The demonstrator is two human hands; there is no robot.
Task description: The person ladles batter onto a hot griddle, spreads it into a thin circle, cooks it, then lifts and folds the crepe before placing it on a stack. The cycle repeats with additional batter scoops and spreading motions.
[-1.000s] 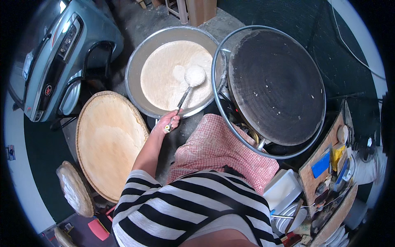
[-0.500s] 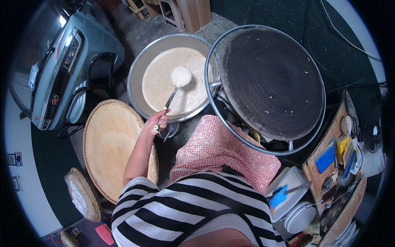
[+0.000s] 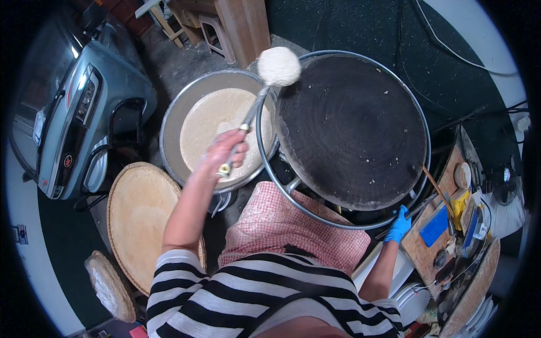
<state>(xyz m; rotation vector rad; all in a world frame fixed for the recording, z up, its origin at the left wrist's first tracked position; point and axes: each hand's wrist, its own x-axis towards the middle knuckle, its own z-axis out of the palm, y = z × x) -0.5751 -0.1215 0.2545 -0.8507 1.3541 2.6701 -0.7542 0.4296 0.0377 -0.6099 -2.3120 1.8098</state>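
Observation:
My left hand is closed round the handle of a ladle. The ladle's bowl, heaped with pale batter, is raised over the near-left part of the rim of a round black griddle. Below my left forearm, a wide metal basin holds more of this batter. My right hand, in a blue glove, is at the griddle's lower right, beside the metal ring round it. Its fingers are closed on a long, thin grey tool, partly hidden.
A thin wooden stick reaches from the griddle's edge toward a cluttered wooden board bearing a blue flat piece. At left lie a large round woven tray and a scooter. White tubs stand at lower right.
The ladle has risen out of the basin and swung up and right toward the griddle, full of batter. My right hand has moved up and forward from the white tub to the griddle's rim.

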